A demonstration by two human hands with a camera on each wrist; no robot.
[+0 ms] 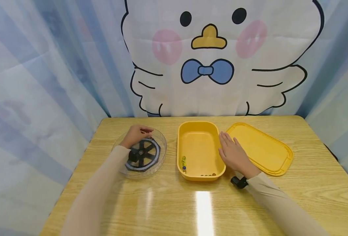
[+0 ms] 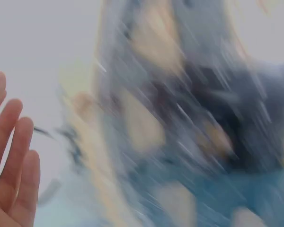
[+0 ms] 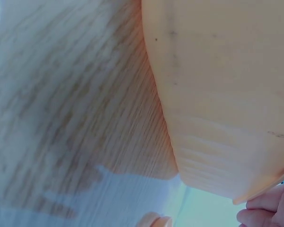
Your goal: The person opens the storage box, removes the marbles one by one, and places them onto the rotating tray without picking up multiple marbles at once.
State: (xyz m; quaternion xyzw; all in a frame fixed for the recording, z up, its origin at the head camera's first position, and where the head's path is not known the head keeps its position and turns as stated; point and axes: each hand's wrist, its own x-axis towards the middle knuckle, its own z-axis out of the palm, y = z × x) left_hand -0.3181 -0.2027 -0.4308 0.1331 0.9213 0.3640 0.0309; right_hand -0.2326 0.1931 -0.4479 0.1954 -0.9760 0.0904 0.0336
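Left hand (image 1: 137, 135) over clear round dish (image 1: 163, 159), fingers loosely extended, gap to the thumb, no grip seen (left wrist view mostly blur). Dark spoked wheel (image 1: 141, 152) sits inside the dish. Right hand (image 1: 234, 154) flat, fingers straight, touching the yellow bin's (image 1: 198, 141) right rim. Bin is mid-table, 1 blue marble (image 1: 184, 168) in its near-left corner, green marbles (image 1: 183, 160) just beyond. Yellow lid (image 1: 259, 147) lies right of bin.
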